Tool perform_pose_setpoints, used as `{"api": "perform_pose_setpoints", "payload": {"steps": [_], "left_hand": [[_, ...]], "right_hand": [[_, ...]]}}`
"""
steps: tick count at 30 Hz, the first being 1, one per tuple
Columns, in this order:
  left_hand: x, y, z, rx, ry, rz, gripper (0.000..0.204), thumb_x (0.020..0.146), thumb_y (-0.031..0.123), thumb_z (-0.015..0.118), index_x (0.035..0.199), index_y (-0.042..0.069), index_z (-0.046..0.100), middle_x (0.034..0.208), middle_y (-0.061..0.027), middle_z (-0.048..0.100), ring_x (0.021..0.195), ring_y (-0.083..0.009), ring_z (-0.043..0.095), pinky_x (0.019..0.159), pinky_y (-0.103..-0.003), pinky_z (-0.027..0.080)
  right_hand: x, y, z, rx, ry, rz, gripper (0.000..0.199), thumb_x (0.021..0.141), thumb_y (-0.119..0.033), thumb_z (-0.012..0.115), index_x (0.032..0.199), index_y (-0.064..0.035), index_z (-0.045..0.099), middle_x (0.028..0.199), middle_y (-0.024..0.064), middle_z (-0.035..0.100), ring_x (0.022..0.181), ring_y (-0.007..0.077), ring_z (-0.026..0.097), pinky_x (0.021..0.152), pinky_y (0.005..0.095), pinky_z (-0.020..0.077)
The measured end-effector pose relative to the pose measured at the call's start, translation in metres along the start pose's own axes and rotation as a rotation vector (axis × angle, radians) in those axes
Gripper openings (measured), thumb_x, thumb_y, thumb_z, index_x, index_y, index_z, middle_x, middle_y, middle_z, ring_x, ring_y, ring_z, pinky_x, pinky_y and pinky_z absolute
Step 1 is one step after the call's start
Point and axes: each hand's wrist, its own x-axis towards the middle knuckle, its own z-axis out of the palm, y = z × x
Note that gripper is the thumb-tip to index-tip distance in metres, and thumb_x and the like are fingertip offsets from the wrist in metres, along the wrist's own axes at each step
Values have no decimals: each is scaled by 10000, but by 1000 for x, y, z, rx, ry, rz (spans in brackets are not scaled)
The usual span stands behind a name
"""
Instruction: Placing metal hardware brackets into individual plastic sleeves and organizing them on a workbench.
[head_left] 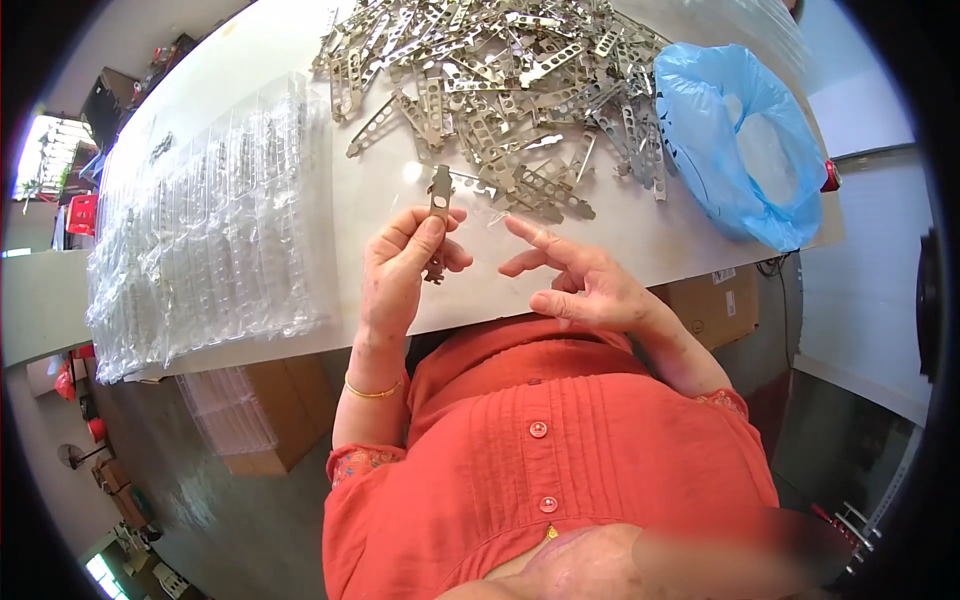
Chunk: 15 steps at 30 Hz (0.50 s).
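Observation:
Between the thumb and fingers of my left hand is a flat metal bracket with holes, held upright above the near part of the table. Part of its middle is hidden by the thumb. My right hand hovers to the right of it, fingers spread and apart, holding nothing I can make out. Beyond both hands spreads a large heap of similar metal brackets, some lying loose at its near side.
Clear plastic trays in plastic wrap cover the table's left side. A blue plastic bag lines a round opening at the right, with a red can behind it. Cardboard boxes stand under the white table.

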Motion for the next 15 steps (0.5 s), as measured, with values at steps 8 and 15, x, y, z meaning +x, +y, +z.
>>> {"api": "perform_pose_setpoints", "payload": {"steps": [8,15], "left_hand": [[8,2,-7,89,-9,-31,254,1016,254,553,1003,41,690,703,-24,677,627,-53,608,563,-199,377],[7,9,-7,156,-85,-92,219,1005,207,552,1000,37,691,692,-19,670,625,-46,602,557,-196,376]], "right_hand": [[-14,15,-4,281,-81,10,569,960,-99,609,1496,-92,418,1281,124,614,741,83,629,696,228,554],[1,23,-31,67,187,33,290,970,-178,645,1216,-25,631,1049,34,673,806,64,622,696,232,514]]}}
